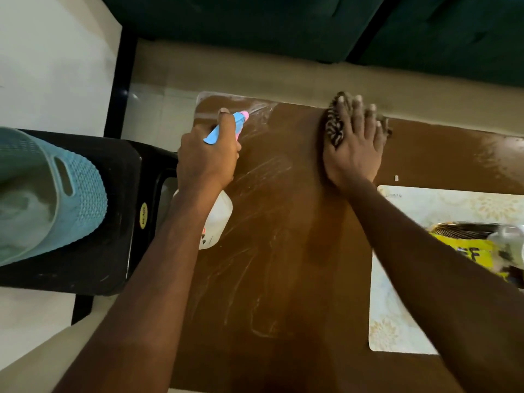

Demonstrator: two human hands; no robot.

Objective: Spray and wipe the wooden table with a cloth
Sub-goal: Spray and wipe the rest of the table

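"FF" on yellow packet (467,248)

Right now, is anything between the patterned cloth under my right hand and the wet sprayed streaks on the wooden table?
Nothing visible: bare brown wooden table lies between the dark patterned cloth and the whitish streaks. Only the left hand, gripping the white spray bottle, sits at their left edge.

Glossy wooden table (297,222); patterned cloth (334,123); plastic basket (76,194).
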